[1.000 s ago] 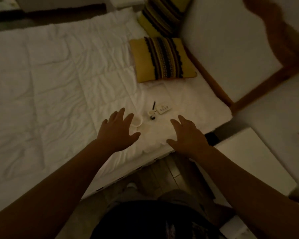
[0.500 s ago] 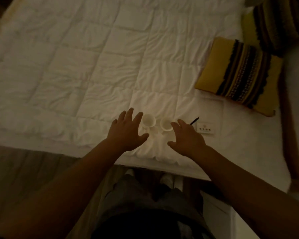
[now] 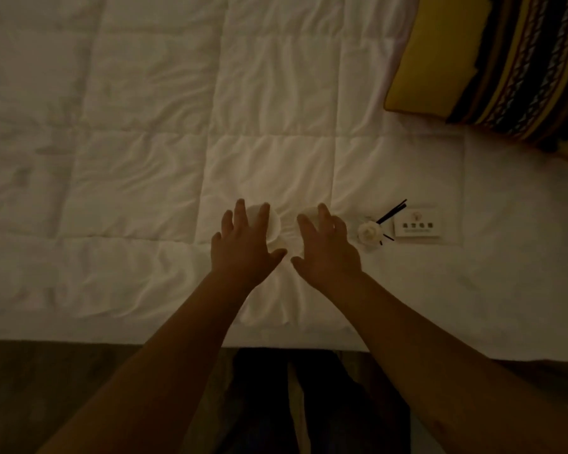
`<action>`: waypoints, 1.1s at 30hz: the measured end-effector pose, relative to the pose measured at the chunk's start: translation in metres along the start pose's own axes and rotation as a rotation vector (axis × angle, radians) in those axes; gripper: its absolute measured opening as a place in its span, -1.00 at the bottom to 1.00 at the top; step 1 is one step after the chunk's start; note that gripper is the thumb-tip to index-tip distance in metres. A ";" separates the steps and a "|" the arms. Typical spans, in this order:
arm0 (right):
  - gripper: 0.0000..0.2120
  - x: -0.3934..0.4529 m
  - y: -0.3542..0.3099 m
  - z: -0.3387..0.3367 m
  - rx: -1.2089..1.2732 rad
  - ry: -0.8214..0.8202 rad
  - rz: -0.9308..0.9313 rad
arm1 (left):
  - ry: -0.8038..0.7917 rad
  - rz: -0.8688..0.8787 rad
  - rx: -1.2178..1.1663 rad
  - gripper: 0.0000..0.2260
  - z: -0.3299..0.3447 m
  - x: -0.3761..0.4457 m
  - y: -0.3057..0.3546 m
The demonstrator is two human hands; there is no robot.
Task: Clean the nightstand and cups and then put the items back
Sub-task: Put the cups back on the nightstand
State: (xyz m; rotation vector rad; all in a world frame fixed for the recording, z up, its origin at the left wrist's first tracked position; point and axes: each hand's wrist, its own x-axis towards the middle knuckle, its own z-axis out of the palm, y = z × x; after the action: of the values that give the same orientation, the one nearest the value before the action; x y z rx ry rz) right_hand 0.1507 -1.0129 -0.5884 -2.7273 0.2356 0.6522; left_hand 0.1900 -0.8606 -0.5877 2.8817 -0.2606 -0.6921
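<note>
- While both hands reach over the white quilt [image 3: 138,165], the left hand [image 3: 243,249] hovers above the left cup [image 3: 274,222] with fingers spread and straight, gripping nothing; I cannot tell whether the fingertips touch the rim.
- Fingers of the right hand [image 3: 328,253] are likewise loose and spread over the right cup [image 3: 307,213], which it mostly hides; no grasp shows yet.
- Both cups stand close together on the soft bedding near the bed's edge, not on any nightstand, which is out of view.
- Just right of them sit a small diffuser jar [image 3: 369,236] with dark sticks [image 3: 392,211] and a printed card [image 3: 416,226]; a striped yellow pillow [image 3: 492,60] lies farther off.
- Risk: the quilt is yielding and wrinkled, so a downward press could likely tip a cup before the fingers close.
- Risk: the cups are nearly touching, so lifting both together may knock them.
- Risk: dim light hides the rims, and a sweep rightward could upset the jar.
</note>
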 end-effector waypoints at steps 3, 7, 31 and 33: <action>-0.23 0.027 0.007 0.018 0.021 0.037 0.039 | -0.010 0.036 -0.035 -0.05 0.026 0.020 -0.001; -0.26 0.048 0.015 0.037 0.040 0.064 0.040 | 0.011 0.056 -0.020 -0.11 0.045 0.033 -0.004; -0.27 0.027 0.014 0.042 -0.022 0.200 0.046 | 0.043 0.173 0.037 -0.32 0.034 0.027 -0.014; -0.24 0.014 0.012 0.040 0.011 0.194 0.058 | 0.033 0.195 0.046 -0.31 0.030 0.022 -0.011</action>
State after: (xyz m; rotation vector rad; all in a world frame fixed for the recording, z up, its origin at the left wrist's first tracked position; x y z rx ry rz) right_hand 0.1438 -1.0113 -0.6315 -2.7833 0.3646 0.3990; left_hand 0.1972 -0.8585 -0.6260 2.8564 -0.5508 -0.6110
